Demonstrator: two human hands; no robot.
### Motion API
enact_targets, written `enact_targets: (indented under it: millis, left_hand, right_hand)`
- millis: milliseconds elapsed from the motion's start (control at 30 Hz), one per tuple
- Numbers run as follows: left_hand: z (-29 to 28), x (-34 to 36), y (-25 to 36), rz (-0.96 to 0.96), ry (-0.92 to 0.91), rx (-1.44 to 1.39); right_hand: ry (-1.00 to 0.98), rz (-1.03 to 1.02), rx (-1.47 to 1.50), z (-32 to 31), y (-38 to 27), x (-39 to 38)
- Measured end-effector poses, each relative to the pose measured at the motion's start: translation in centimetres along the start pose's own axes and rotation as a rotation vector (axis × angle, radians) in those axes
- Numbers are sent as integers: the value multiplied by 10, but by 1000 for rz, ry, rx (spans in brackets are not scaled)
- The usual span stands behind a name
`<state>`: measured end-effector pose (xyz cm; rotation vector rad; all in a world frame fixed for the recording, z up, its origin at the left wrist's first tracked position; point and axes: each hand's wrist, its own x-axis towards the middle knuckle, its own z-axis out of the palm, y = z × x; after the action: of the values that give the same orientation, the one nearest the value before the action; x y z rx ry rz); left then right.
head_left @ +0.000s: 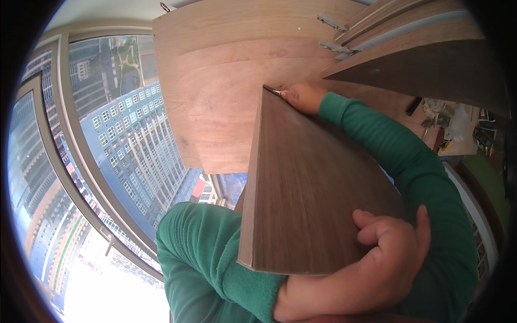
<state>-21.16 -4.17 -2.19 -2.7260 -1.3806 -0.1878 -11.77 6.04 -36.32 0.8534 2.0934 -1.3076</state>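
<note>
In the head view we had a long, dark brown wood-grain board (307, 199) with a pale, narrow edge (251, 210) along its left side. It lay in front of our body, its long axis running almost straight away from us, the near end low in the view and the far tip over a light brown plywood panel (210, 107). Our right arm, in a ribbed green sleeve (398, 142), stretched forward along the board's right side, and our right hand (304, 98) pinched a slim, metal-tipped tool (277, 92) at that far tip. Our left forearm crossed from left to right by the board's near end, and our left hand (385, 253) turned back up at its near right, fingers loosely bent and one digit raised; we could not tell whether it pressed on the board.
</note>
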Motion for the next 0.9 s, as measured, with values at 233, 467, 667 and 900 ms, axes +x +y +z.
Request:
enact_targets:
  millis: [233, 467, 667, 900]
  left_hand:
    - [3, -2, -7, 29, 28, 25]
    - [5, -4, -9, 52, 50, 51]
    - [2, -3, -4, 37, -1, -8]
    - [-2, -1, -1, 46, -31, -55]
  right_hand:
    - [-12, -10, -35, 8, 25, -15]
    - [-60, 82, -100, 11, 63, -67]
    - [36, 1, 76, -12, 39, -78]
    - [49, -81, 53, -4, 14, -18]
